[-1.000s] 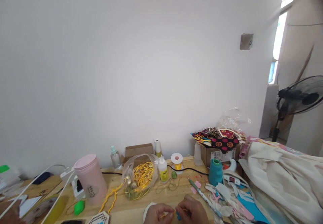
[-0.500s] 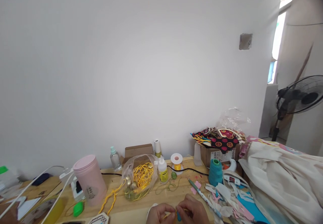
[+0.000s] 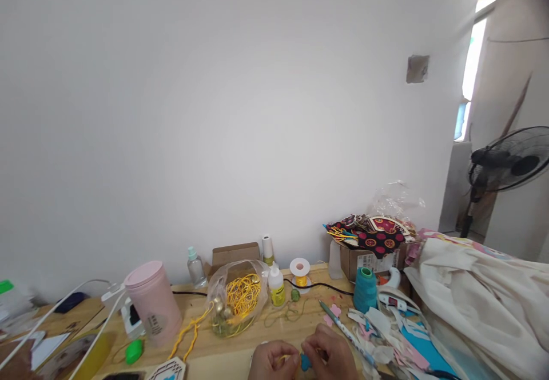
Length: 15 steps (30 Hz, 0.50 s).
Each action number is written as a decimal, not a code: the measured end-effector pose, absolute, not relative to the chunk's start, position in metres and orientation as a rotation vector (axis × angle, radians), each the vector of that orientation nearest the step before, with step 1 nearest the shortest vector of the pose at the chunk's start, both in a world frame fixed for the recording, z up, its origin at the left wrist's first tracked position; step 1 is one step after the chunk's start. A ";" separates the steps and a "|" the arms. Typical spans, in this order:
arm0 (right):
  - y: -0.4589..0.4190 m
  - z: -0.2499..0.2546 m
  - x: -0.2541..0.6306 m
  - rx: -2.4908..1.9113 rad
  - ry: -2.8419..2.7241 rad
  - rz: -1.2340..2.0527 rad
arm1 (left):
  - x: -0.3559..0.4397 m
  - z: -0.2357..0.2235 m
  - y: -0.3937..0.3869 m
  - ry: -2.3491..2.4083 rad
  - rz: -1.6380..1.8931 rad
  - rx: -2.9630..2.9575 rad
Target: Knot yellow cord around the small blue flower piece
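Observation:
Low in the view, my left hand [image 3: 273, 361] and my right hand [image 3: 330, 355] work close together, both closed in a pinch. A small blue piece [image 3: 305, 362], perhaps a felt cutout, shows at the fingertips of my right hand. Yellow cord [image 3: 283, 358] shows between the fingers of my left hand. The lower parts of both hands are cut off by the frame edge. Left of them lies a white lattice-patterned plaque [image 3: 168, 370] with a bit of blue on it and a yellow cord [image 3: 185, 334] running from it.
Behind stand a glue bottle [image 3: 277, 286], a plastic bag of yellow cord and gold bells [image 3: 240, 297], and a wire spool [image 3: 299, 268]. To the right are a pen [image 3: 341, 326], teal thread cone [image 3: 365, 291], scraps [image 3: 386, 334] and white cloth [image 3: 484, 294]. A pink canister [image 3: 153, 303] stands left.
My fingertips have drawn slightly apart, and more of the blue piece shows. The right hand has risen a little; the view has shifted very slightly.

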State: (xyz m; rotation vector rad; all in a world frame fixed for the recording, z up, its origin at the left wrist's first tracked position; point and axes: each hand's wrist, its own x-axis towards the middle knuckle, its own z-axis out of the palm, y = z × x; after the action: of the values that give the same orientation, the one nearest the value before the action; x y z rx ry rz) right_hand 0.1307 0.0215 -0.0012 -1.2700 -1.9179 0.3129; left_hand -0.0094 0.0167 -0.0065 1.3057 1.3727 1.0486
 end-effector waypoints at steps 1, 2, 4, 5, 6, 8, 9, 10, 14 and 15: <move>0.021 0.001 0.131 -1.267 -1.911 0.320 | -0.009 -0.006 0.016 1.365 1.073 1.303; 0.020 0.003 0.132 -1.256 -1.906 0.330 | -0.008 -0.006 0.015 1.351 1.093 1.301; 0.018 0.007 0.133 -1.230 -1.895 0.352 | -0.007 -0.005 0.014 1.324 1.116 1.287; 0.018 0.009 0.133 -1.216 -1.890 0.363 | -0.007 -0.004 0.013 1.315 1.121 1.279; 0.017 0.010 0.133 -1.206 -1.885 0.373 | -0.007 -0.004 0.013 1.310 1.120 1.267; 0.017 0.012 0.133 -1.202 -1.871 0.380 | -0.007 -0.003 0.012 1.309 1.113 1.244; 0.016 0.012 0.133 -1.202 -1.864 0.378 | -0.008 -0.003 0.012 1.309 1.113 1.241; 0.016 0.012 0.133 -1.203 -1.857 0.377 | -0.008 -0.003 0.012 1.309 1.116 1.247; 0.016 0.010 0.133 -1.208 -1.857 0.385 | -0.009 -0.002 0.012 1.306 1.160 1.319; 0.016 0.010 0.133 -1.215 -1.862 0.387 | -0.009 -0.002 0.012 1.308 1.169 1.335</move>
State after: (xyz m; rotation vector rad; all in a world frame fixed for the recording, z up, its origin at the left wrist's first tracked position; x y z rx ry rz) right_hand 0.1326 0.0155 0.0104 -1.2149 -1.8616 0.3870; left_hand -0.0094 0.0117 -0.0016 1.3348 1.3077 1.1688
